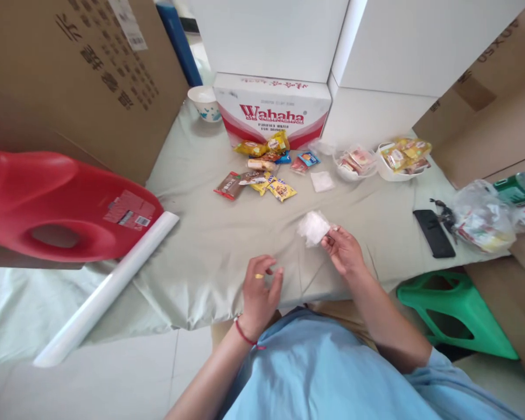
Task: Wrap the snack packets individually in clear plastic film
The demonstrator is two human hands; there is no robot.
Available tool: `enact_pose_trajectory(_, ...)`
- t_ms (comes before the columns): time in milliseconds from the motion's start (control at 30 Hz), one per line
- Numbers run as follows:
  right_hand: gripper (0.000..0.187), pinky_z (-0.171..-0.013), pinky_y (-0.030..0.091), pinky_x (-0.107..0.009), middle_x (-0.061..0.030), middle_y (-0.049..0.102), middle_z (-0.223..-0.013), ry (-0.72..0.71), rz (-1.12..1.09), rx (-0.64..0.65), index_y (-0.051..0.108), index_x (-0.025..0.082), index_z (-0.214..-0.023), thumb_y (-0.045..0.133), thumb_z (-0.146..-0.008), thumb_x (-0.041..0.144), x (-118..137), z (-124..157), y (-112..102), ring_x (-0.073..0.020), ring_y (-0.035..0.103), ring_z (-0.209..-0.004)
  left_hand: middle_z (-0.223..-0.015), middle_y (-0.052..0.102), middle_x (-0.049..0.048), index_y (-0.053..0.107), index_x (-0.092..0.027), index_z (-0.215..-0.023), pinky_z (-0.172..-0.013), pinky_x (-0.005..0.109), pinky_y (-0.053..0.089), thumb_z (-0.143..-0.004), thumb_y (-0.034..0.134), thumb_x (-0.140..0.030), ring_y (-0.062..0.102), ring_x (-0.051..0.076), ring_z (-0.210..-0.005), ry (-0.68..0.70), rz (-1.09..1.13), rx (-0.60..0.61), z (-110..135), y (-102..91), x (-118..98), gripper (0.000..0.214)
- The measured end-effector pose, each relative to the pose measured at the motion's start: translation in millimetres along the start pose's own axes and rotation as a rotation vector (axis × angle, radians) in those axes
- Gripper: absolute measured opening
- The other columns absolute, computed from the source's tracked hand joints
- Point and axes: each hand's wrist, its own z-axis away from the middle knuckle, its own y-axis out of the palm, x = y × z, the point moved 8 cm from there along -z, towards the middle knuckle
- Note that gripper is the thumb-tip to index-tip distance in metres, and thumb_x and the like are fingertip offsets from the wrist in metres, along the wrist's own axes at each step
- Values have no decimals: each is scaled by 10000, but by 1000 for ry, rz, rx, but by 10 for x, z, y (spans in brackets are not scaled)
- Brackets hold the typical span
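The right hand (pixel 346 252) pinches one plastic bag (pixel 314 227) at its ten o'clock; two bowls (pixel 387 168) stand at one o'clock. The bag is white, crumpled; the left hand (pixel 259 294), half-curled, empty.

Wrinkled cloth (pixel 201 251) carries snack packets (pixel 282 190), a phone (pixel 434 234) (black).

The plastic bag (pixel 314 228) at centre is whitish; at upper centre, the Wahaha carton (pixel 273 112) shows red bands on white.
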Motion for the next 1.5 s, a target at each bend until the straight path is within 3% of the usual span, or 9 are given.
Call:
enact_pose_trajectory(100,427,-439,367,-192,74,549,-566,3,232,103,633,202,-822,914,-687,495,-57,231,86,-74,466,-475,-1210,635,115,601,-211,-1242,-764,301,574,-929,747,-307,649,184,-946,27,126,67,-87,331,-102,358)
enact_pose_trajectory(267,433,-555,398,-245,51,559,-610,-109,514,182,661,200,-872,802,-799,602,46,463,96,-107,485,-554,-938,692,42,686,-221,-965,-755,282,541,-1004,601,-281,662,165,-835,-115,275,224,-150,560,27,111)
enact_pose_trajectory(433,462,-566,364,-262,47,523,-661,-71,566,226,648,208,-848,773,-805,651,26,457,19,-116,444,-588,-856,697,25,693,-218,-902,-753,284,497,-986,613,-373,642,173,-797,-403,393,264,-49,431,253,193)
enact_pose_trajectory(633,485,-560,340,-263,55,494,-649,-87,613,217,627,211,-841,756,-818,678,124,264,-90,-110,414,-576,-948,732,31,694,-214,-824,-859,315,523,-804,793,-414,661,191,-915,-790,767,7,189,228,687,224)
enact_pose_trajectory(833,462,-499,315,-236,77,474,-568,115,634,553,623,198,-831,810,-822,619,280,69,48,-75,375,-487,-845,704,4,681,-212,-743,-811,282,514,-686,839,-294,635,168,-862,-871,871,-31,210,240,813,187)
enact_pose_trajectory(1100,595,-675,567,-281,-34,665,-1265,-415,476,127,641,328,-1235,828,-771,651,1101,-506,197,-121,637,-786,-870,731,27,738,-204,-848,-888,322,511,-794,822,-436,652,185,-872,-793,772,109,254,331,757,253)
enact_pose_trajectory(1300,350,-741,565,-335,-72,725,-1023,-311,710,510,744,235,-1067,754,-900,543,235,33,506,-183,640,-817,-912,750,35,748,-196,-900,-863,318,524,-880,760,-481,660,177,-852,-744,770,150,285,334,747,286)
enact_pose_trajectory(1400,391,-950,551,-441,-115,689,-1231,-500,869,693,744,263,-1158,812,-858,503,-121,406,696,-274,633,-1113,-934,759,35,750,-200,-920,-832,308,524,-895,737,-470,665,179,-848,-731,708,199,234,298,655,272)
enact_pose_trajectory(1500,209,-990,504,-473,-112,714,-1138,-636,960,730,758,264,-1037,734,-932,443,-221,523,778,-280,620,-1089,-952,759,44,743,-203,-874,-859,320,527,-908,699,-438,674,195,-890,-670,633,244,157,252,545,242)
